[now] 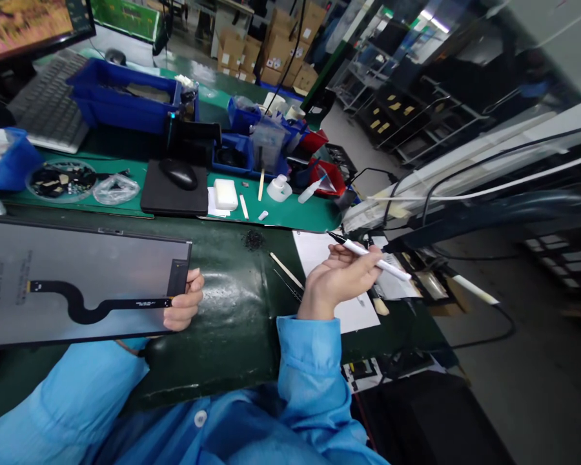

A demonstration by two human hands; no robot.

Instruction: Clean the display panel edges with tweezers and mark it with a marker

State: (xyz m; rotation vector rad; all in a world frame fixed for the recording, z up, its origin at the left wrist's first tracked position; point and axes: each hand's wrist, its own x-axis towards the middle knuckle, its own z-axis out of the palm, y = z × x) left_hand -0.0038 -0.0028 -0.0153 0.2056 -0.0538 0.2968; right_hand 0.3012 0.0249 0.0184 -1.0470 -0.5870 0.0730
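At the left, my left hand [184, 302] grips the right end of a flat display panel [121, 258], its fingers wrapped over the edge. The panel's grey back faces me, with a curved black flex cable [84, 313] running across it. On the right, my right hand [336, 281] pinches a white marker [392, 266] between thumb and fingers. The marker's black tip points up and to the left, above a sheet of white paper [358, 316] on the bench. A thin wooden stick [286, 270] and dark tweezers [290, 287] lie just left of that hand.
A black mouse [179, 174] rests on a dark pad behind the panel. Beyond are a blue bin [126, 97], a keyboard [53, 103], a white sponge [225, 194] and a small bottle [279, 187]. A small dark pile [254, 240] lies mid-bench. A cabled soldering iron [469, 287] sits far right.
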